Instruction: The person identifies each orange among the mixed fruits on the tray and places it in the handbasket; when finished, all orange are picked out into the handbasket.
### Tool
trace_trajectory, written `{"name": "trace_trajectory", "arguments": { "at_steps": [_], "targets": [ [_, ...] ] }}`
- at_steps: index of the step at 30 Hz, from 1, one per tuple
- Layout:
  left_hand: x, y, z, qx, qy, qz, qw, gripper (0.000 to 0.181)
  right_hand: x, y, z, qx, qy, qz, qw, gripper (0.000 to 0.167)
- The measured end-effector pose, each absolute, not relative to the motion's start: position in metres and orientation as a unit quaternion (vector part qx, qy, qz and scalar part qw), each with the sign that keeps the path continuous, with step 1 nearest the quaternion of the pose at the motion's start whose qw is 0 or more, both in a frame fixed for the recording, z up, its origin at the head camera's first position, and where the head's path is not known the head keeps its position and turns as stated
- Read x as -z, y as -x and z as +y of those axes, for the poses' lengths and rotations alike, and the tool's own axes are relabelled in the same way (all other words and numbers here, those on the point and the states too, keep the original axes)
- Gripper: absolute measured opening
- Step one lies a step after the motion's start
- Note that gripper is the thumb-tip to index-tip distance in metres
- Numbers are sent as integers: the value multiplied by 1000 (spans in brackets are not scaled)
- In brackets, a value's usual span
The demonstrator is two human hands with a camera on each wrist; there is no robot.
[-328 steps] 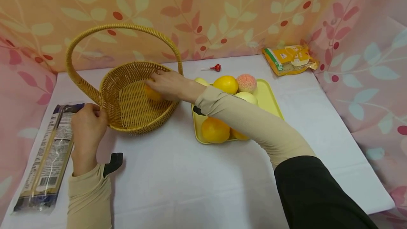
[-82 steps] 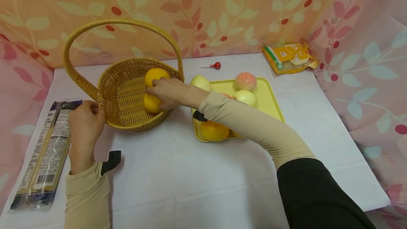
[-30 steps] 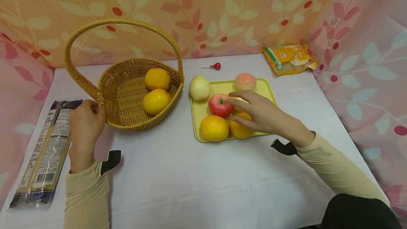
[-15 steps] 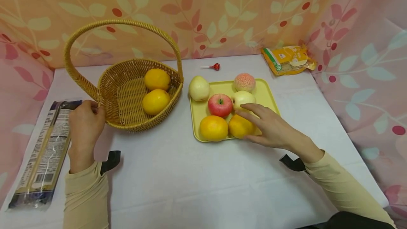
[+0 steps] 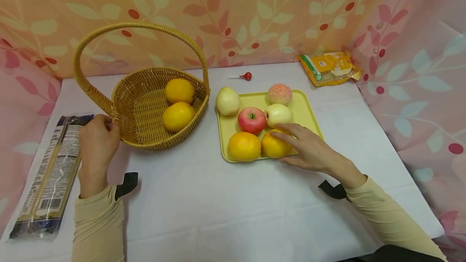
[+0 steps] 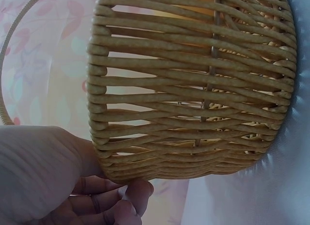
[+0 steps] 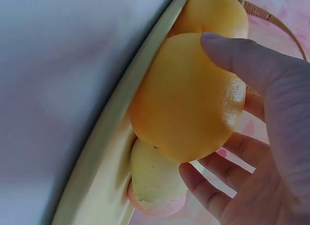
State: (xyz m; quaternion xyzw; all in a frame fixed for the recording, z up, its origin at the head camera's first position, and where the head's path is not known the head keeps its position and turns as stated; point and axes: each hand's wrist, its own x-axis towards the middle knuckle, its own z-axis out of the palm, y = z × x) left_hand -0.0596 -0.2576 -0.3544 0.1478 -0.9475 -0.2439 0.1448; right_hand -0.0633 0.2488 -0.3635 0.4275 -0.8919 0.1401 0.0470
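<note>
- Basket (image 5: 154, 144), woven and gold, stands on the white worktop (image 5: 200, 213) at 10 o'clock in the head view, with its tall handle (image 5: 142, 25) up.
- The left hand (image 5: 97, 144) is at the basket's 8 o'clock, and its grip pinches the rim there.
- Two yellow fruits (image 5: 178, 116) lie inside the basket, one at 2 o'clock and one at 4.
- The yellow tray (image 5: 302, 110) sits at the basket's 3 o'clock.
- The right hand (image 5: 313, 148) is at the tray's 4 o'clock. Its grip is spread around the right orange (image 5: 273, 145), with the thumb (image 7: 252, 60) on one side and the fingers (image 7: 208, 191) on the other. I cannot tell if they all touch it.
- The right orange is on the tray, at 4 o'clock from the red apple (image 5: 251, 121). The left orange (image 5: 244, 147) is just beside it, at its 9 o'clock.
- One pale pear (image 5: 279, 113) is at the apple's 3 o'clock, with a pink peach (image 5: 279, 94) at the pear's 12. Another pear (image 5: 227, 101) is at the apple's 10.
- Past the tray, a red lollipop (image 5: 248, 76) lies at 11 o'clock and a yellow food bag (image 5: 329, 68) between 1 and 2.
- A long shiny pack (image 5: 52, 173) lies at the basket's 8 o'clock, near the left hand.
</note>
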Motion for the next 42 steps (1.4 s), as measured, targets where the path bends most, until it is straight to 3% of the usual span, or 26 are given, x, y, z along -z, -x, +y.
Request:
{"name": "trace_trajectory", "arguments": {
  "at_steps": [28, 42],
  "targets": [
    [355, 58, -256, 244, -144, -946, 156, 34, 369, 63, 249, -149, -423, -890, 83, 74],
    [357, 59, -257, 250, -149, -945, 150, 37, 368, 62, 249, -153, -418, -893, 73, 74]
  ]
}}
